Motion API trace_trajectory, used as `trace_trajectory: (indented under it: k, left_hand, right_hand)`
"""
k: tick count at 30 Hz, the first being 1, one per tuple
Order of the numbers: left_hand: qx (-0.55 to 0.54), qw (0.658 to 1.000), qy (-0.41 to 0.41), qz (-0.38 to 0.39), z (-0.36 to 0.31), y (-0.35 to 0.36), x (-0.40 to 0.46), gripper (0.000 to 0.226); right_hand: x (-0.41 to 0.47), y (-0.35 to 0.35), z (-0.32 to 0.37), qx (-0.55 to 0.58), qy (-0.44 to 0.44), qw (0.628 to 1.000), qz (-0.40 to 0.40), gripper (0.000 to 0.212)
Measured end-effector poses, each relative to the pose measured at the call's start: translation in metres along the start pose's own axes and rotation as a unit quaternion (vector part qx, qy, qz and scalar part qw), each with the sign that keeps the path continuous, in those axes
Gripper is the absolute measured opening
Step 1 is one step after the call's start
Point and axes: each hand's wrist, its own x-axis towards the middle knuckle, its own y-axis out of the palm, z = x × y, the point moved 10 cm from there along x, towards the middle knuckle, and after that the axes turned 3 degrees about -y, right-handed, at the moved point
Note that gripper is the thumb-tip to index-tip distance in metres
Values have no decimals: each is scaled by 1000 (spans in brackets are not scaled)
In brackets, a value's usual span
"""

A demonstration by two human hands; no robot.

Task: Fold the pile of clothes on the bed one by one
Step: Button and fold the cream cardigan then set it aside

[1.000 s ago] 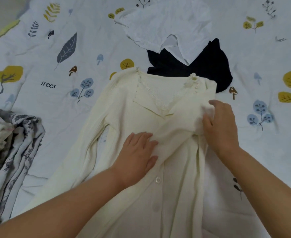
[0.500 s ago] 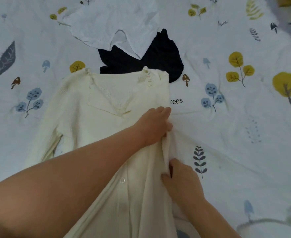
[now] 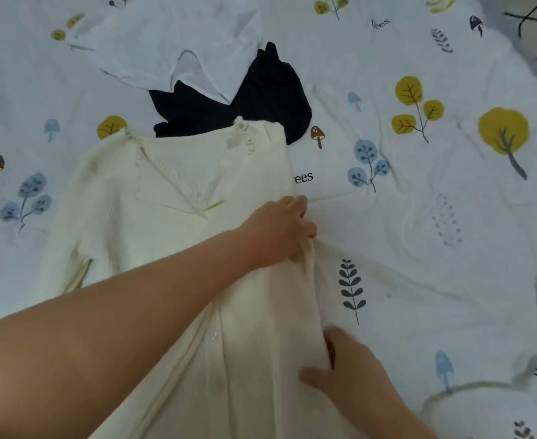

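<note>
A cream buttoned cardigan (image 3: 153,217) lies face up on the bed, collar away from me, its right side folded in to a straight edge. My left arm reaches across it, and my left hand (image 3: 279,229) grips that folded right edge about mid-chest. My right hand (image 3: 346,378) pinches the same edge lower down, thumb on top and fingers tucked under the fabric. The left sleeve (image 3: 67,258) lies spread out along the left side.
A white garment (image 3: 172,42) and a black garment (image 3: 254,99) lie rumpled just beyond the cardigan's collar. The white bed sheet (image 3: 435,248), printed with leaves and trees, stretches to the right. A dark cable (image 3: 527,23) shows at the top right corner.
The view has swung right, so the grey patterned clothes at the left are out of frame. My left hand moved from the cardigan's chest to its right edge. My right hand slid down that edge.
</note>
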Motion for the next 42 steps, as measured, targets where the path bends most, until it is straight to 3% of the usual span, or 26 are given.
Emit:
trace_trajectory:
  k: [3,5,7,9,11,14,16,18,21,24,28,30,32,36,39,42]
  left_hand:
    - [55,997,-32,-41,-5,-5,3,19]
    - [19,991,-106,-80,-4,-8,6,19]
    - [-23,984,-163,-72,-4,2,6,16]
    - [-59,982,-169,-59,-10,12,3,17]
    - [-69,981,-143,-116,-14,-1,-8,22]
    - [-38,951,-141,-273,-4,-29,-48,34]
    - [-55,935,-191,-294,16,-24,-74,48]
    - [-67,939,-249,-229,41,1,-88,59]
    - [-49,949,-297,-94,65,45,-90,61]
    - [-33,960,-274,-51,66,64,-83,60]
    - [-63,963,-261,-15,66,66,-79,64]
    - [-125,961,-244,-36,68,50,-85,63]
    - [-186,946,-235,-125,80,18,-105,58]
    - [-153,888,-297,-316,138,-44,-187,33]
    - [-159,847,-409,-300,201,-45,-242,31]
    - [-208,801,-507,-240,254,-24,-289,30]
  right_hand:
    - [-7,-8,-11,12,21,1000,-8,28]
    - [-15,-33,-27,41,51,995,-75,21]
    - [-20,-47,-40,37,76,990,-117,18]
    - [-19,-42,-39,-25,94,990,-105,17]
    - [-15,-46,-23,-96,89,983,-128,21]
    - [-14,-78,29,-110,-28,943,-314,43]
    - [-8,-85,75,-95,-138,911,-378,52]
    - [13,-75,116,-127,-219,894,-369,58]
    - [60,-54,146,-220,-269,891,-293,59]
    - [100,-40,130,-323,-241,884,-235,57]
    - [112,-37,119,-351,-218,887,-206,57]
    - [110,-38,124,-349,-210,892,-195,58]
    - [98,-43,138,-331,-219,893,-210,57]
    - [49,-46,193,-248,-316,856,-326,43]
    - [24,-15,239,-208,-392,831,-334,37]
    - [10,31,282,-192,-444,827,-286,34]
